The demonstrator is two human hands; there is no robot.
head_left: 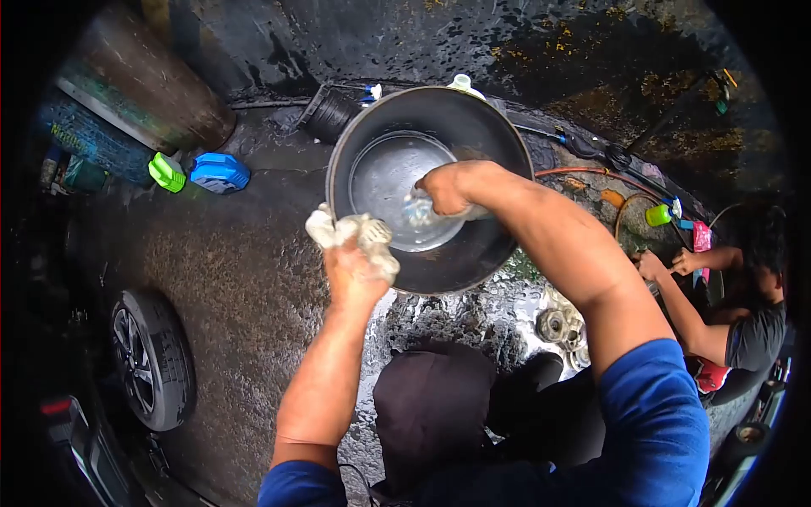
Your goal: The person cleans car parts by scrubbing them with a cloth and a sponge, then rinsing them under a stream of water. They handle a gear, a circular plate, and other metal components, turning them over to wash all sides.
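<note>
In front of me a large dark drum (435, 272) stands on the wet ground, with greyish liquid (389, 182) in its bottom. My left hand (353, 269) is closed on a wet whitish cloth (372, 237), bunched up at the drum's near-left rim. Inside the drum, my right hand (449, 188) reaches down with its fingers curled round a pale, bluish-white thing (417, 209). That thing is smeared by motion at the liquid's surface, and I cannot make out its kind.
Dirty metal ring-shaped parts (553, 325) lie right of my knees. A co-worker (756, 329) crouches at the right, hands together. Green (166, 172) and blue bottles (220, 172) stand back left. A car wheel (152, 359) is at the left. An orange hose (583, 171) runs behind the drum.
</note>
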